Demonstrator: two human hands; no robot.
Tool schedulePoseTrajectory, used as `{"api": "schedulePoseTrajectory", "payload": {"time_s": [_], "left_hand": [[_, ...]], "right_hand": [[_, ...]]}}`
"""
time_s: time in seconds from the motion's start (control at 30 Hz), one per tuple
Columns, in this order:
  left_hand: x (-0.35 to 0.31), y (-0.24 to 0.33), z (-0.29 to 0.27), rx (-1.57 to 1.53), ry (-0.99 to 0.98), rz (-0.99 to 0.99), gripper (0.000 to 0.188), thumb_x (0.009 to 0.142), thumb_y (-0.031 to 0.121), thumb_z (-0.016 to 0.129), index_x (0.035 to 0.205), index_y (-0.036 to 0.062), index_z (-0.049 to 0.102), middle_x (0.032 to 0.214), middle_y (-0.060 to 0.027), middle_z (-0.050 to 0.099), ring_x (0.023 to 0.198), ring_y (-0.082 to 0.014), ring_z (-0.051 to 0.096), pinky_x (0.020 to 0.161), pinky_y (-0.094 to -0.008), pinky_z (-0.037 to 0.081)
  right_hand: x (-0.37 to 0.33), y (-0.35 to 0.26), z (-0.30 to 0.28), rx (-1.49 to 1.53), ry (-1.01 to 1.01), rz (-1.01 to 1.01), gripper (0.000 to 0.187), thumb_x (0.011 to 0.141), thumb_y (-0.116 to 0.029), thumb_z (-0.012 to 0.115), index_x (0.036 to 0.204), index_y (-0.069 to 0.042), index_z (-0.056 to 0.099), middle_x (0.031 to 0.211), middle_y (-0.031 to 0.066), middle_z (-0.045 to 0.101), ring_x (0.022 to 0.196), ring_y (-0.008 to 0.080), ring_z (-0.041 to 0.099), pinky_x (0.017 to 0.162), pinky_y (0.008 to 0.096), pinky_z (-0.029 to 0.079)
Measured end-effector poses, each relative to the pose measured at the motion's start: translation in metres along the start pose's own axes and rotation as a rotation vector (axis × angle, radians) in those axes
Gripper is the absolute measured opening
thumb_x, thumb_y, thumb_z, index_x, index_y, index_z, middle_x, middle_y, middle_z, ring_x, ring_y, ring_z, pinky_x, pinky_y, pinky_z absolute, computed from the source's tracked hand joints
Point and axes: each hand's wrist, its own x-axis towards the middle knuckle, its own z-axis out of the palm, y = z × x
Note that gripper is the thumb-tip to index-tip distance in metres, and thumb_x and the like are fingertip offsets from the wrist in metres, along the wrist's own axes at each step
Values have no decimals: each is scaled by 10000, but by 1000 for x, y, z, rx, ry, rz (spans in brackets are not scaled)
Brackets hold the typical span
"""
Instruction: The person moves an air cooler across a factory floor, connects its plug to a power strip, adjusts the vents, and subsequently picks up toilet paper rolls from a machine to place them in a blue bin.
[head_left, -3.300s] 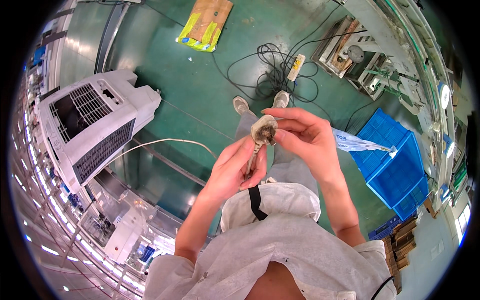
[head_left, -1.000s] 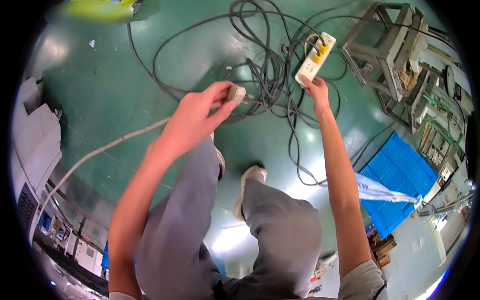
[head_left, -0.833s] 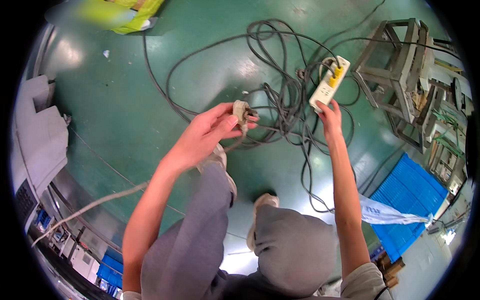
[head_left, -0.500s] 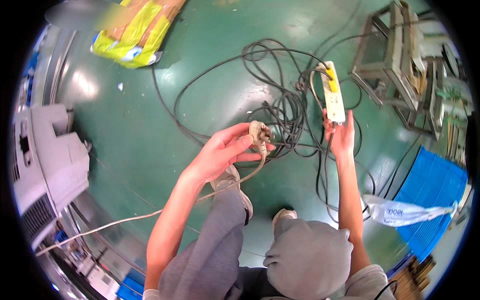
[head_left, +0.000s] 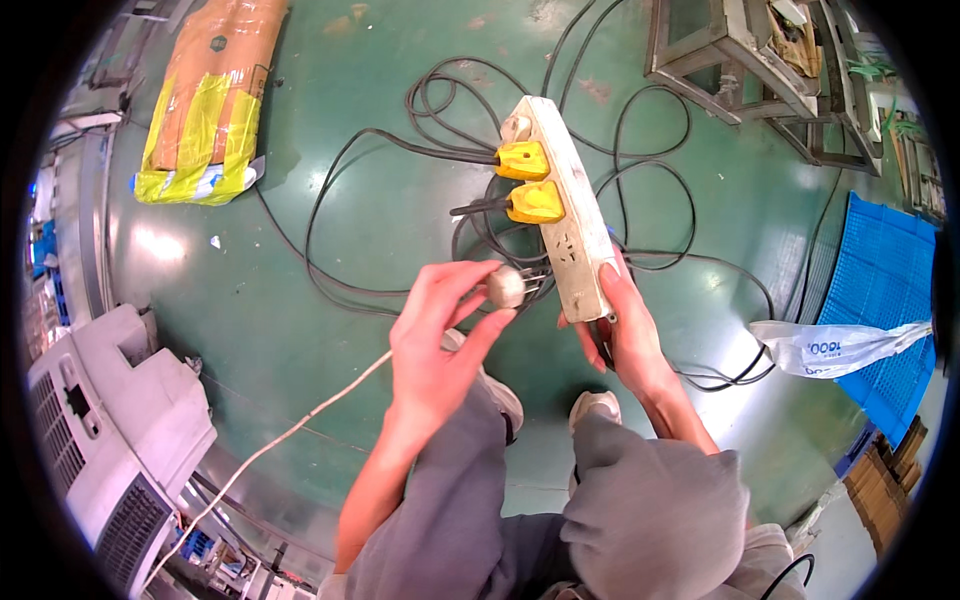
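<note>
Between the thumb and fingers of my left hand (head_left: pixel 440 335) is a whitish plug (head_left: pixel 507 288), its metal prongs pointing right toward the power strip. A pale cord (head_left: pixel 290 432) trails from behind that hand to the lower left. My right hand (head_left: pixel 630 335) grips the near end of a long white power strip (head_left: pixel 573 260), thumb on its edge and fingers underneath. Two yellow plugs (head_left: pixel 535 202) sit in the strip's middle sockets, and a whitish plug (head_left: pixel 517 128) is at its far end. Bare sockets face up nearest my right hand. The prongs and the strip are apart.
Black cable (head_left: pixel 350 150) lies in loops over the green floor beyond my hands. A taped cardboard package (head_left: pixel 215 95) is at the far left, a grey machine (head_left: pixel 130 400) at the left. Metal frames (head_left: pixel 740 70) stand far right, near a blue slatted panel (head_left: pixel 875 300) and plastic bag (head_left: pixel 830 347).
My right hand has brought the power strip nearer and leftward, turning its yellow plugs into fuller view. My left hand has turned the plug so its prongs face the strip.
</note>
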Motion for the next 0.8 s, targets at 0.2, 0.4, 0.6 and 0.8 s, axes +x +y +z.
{"api": "schedulePoseTrajectory", "payload": {"time_s": [0.2, 0.4, 0.6, 0.8], "left_hand": [[0, -7, 13, -18, 64, -18, 396, 787, -99, 648, 1169, -15, 585, 1084, -88, 525, 1021, -182, 588, 909, -306, 540], [8, -16, 19, 48, 77, 51, 371, 799, -74, 652, 1160, -24, 588, 1043, -82, 532, 987, -181, 605, 895, -296, 545], [12, -12, 23, 69, 71, 31, 367, 805, -51, 658, 1164, -19, 589, 1017, -77, 538, 965, -170, 612, 859, -288, 562], [10, -11, 25, 9, 74, -11, 364, 809, -36, 662, 1165, -14, 592, 1022, -78, 541, 952, -167, 612, 854, -288, 558]], "right_hand": [[-5, -4, 9, -2, 10, -12, 617, 950, -531, 310, 1423, -139, 257, 818, 126, 585, 403, 102, 397, 349, 218, 304], [-5, 0, 9, 17, -51, 55, 611, 965, -482, 323, 1455, -136, 207, 815, 128, 594, 418, 91, 417, 368, 214, 313], [-5, -2, 6, 23, -47, 48, 615, 964, -482, 323, 1458, -136, 203, 829, 122, 590, 433, 88, 422, 373, 211, 318], [-3, -4, 6, 6, -57, 48, 617, 962, -488, 342, 1448, -129, 217, 868, 112, 577, 484, 98, 463, 394, 222, 342]]}}
